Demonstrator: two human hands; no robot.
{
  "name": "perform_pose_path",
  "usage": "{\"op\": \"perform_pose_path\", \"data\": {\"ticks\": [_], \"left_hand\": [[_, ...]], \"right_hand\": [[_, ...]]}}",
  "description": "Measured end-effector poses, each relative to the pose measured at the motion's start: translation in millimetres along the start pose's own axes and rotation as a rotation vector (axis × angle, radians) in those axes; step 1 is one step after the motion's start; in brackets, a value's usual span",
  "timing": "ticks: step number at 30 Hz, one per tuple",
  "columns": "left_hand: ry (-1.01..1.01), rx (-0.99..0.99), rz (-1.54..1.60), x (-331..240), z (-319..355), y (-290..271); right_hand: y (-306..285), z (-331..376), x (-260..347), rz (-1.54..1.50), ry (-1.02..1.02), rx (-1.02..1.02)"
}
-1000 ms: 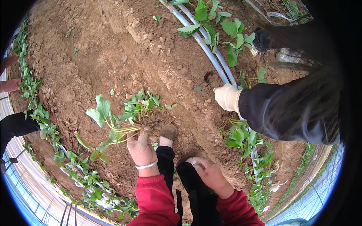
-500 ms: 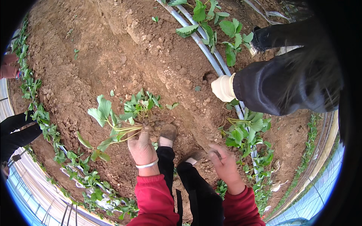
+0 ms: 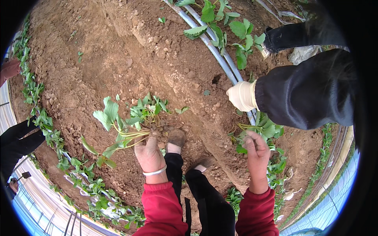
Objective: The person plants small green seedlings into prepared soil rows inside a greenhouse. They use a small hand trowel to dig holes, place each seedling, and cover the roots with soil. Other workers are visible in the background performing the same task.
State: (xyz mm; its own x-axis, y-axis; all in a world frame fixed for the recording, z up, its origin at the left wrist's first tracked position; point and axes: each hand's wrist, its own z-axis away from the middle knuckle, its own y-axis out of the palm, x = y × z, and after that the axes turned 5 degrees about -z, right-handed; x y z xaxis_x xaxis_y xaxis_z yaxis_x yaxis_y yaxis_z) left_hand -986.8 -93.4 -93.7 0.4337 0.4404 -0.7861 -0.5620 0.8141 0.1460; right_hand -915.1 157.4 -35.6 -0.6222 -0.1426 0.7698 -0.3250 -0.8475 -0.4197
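My left hand, with a pale bangle at the wrist, is closed round the stems of a strawberry seedling. The seedling's serrated leaves fan out to the left, and dark roots show by my fingertips. Just beyond it, a small heap of strawberry seedlings lies on the soil. My right hand is raised near the planted strawberry row, its fingers loosely curled and slightly apart. Nothing shows in it. A co-worker's gloved hand reaches to the grey pipes on the right, its fingertips hidden.
Brown soil slopes between planted rows. My shoes stand close below the heap. Another planted row runs along the left, with a person's dark-clad legs beyond it. A hole lies beside the pipes.
My right hand has moved up and right, toward the planted row. The co-worker's gloved hand has shifted slightly right and down along the pipes. My left hand and its seedling have barely moved.
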Motion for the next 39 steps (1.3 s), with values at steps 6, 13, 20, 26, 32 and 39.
{"op": "perform_pose_path", "data": {"ticks": [6,13,20,26,32,39], "left_hand": [[0.007,-0.008,-0.007,-7,0,2],[0.015,-0.045,0.017,-7,-2,7],[0.008,0.036,-0.049,-6,-2,-3],[0.035,0.105,-0.185,3,0,14],[-0.161,0.117,-0.007,26,28,8],[-0.111,0.127,-0.251,37,54,8]], "right_hand": [[-3,-14,3,-0.275,0.022,-0.109],[2,-26,2,-0.383,0.012,-0.097],[8,-27,-4,-0.336,0.02,-0.109],[-8,-8,-18,-0.267,-0.01,-0.16],[-23,-17,43,-0.899,0.239,0.006],[-37,-45,16,-1.211,0.635,0.543]]}}
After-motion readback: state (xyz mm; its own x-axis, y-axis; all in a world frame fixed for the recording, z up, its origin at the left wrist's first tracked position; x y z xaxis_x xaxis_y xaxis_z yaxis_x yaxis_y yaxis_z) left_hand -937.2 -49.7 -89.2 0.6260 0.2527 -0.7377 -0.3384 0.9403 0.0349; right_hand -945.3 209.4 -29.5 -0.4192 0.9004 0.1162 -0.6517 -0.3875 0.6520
